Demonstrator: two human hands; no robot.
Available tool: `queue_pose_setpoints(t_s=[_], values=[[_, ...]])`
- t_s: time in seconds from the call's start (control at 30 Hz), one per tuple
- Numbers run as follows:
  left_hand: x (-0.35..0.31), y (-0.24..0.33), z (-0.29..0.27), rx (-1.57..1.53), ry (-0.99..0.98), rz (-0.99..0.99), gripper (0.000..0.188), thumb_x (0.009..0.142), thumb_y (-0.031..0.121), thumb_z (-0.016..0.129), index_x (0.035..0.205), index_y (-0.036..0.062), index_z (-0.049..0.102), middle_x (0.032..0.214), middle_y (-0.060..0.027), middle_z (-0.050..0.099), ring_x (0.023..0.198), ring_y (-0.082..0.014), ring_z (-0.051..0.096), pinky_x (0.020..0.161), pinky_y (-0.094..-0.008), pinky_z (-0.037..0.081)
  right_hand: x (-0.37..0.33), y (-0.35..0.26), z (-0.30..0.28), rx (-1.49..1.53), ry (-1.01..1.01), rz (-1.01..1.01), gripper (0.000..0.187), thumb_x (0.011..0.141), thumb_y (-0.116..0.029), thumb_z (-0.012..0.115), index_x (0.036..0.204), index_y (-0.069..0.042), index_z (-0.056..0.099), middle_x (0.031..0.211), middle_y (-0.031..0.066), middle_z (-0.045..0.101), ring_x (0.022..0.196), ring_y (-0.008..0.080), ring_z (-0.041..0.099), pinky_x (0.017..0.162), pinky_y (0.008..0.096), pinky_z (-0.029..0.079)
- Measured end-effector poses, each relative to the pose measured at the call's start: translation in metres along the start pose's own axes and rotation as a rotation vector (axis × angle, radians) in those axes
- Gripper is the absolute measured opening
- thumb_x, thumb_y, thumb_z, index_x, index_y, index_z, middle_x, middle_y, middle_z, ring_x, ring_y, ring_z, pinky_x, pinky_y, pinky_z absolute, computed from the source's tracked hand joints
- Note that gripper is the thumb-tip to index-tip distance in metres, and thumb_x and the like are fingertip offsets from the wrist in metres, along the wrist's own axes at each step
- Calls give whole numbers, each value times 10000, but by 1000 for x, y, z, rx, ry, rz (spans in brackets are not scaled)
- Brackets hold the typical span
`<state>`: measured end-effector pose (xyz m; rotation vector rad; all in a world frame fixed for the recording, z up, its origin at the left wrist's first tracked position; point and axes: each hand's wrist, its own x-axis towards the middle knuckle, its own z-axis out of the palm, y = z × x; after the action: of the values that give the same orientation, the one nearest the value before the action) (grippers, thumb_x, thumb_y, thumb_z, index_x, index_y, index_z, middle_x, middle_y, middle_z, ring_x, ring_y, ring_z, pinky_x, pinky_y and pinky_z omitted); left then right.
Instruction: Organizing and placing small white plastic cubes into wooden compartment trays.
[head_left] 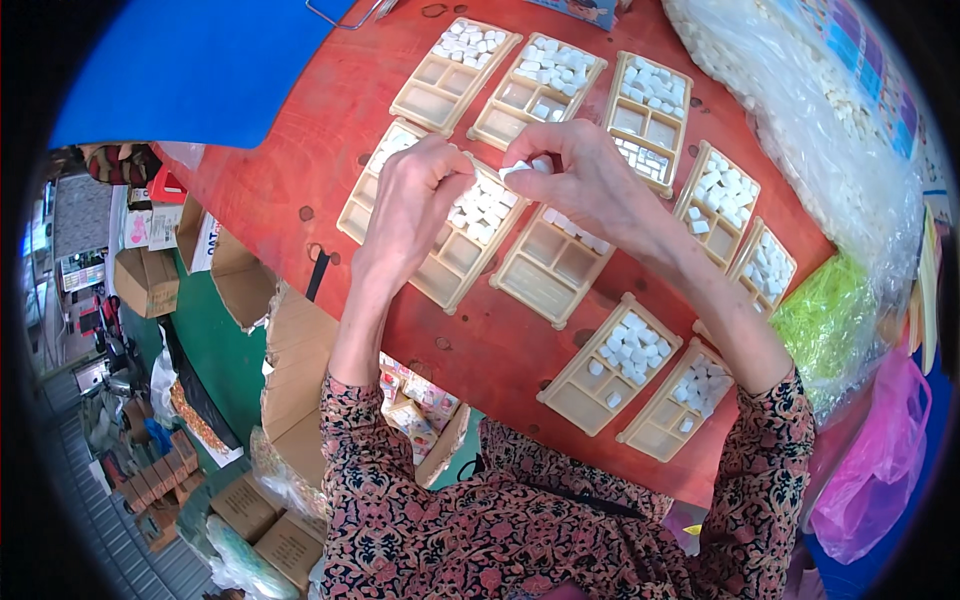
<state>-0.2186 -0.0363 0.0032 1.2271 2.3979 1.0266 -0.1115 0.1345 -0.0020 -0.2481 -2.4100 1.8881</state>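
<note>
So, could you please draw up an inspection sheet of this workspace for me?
Surface: red tabletop with scattered dark round marks.
Job's things: beige trays, divided into compartments, holding small white pieces.
Clutter: clear plastic bag, yellow-green bundle and pink bag along the right side.
Hands: right hand pinches white pieces above the trays; left hand is bent over a tray, its grip hidden.
Cables: nothing seen.
Surroundings: cardboard boxes and green floor at left; blue panel at upper left.

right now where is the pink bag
In the head view, the pink bag is at the lower right, below the bright green plastic and right of the person's right sleeve.
</note>
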Motion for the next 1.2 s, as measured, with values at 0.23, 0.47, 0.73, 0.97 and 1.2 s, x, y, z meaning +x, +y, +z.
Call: queue_pose_setpoints(t_s=[0.23,0.47,0.73,0.97,1.2], values=[[-4,5,-1,59,-68,-11,70,745,-41,657,789,-46,603,741,-136,550,673,-292,569,603,-384,421,-1,0,-4,-9,-21,58,201,754,-113,617,861,56,638,675,154,575,660,216,569,617,372,452],[-14,-10,-9,-4,-23,-33,77,749,-49,673,806,-35,623,722,-81,542,646,-184,539,582,-324,406,-1,6,7,6,-18,-10,118,821,-108,622,857,5,627,641,-46,445,608,45,395,510,245,305],[-20,-4,-16,-29,-11,-95,75,751,-34,667,804,-34,614,735,-108,538,663,-251,548,589,-362,404,0,5,12,-41,-3,-66,143,807,-116,623,845,22,613,629,-19,445,610,68,405,522,269,327],[-29,3,-14,147,-107,-10,115,728,-66,687,814,-25,622,732,-75,542,672,-157,550,596,-278,413,1,5,16,-59,-3,-65,148,799,-111,623,845,28,607,607,5,461,590,84,418,518,285,343],[-42,11,-13,-210,-108,-85,127,730,-43,685,826,-26,603,786,-109,560,719,-265,573,618,-347,427,-3,10,26,-95,16,-156,130,784,-88,620,845,26,615,590,49,493,573,110,452,523,311,370]])
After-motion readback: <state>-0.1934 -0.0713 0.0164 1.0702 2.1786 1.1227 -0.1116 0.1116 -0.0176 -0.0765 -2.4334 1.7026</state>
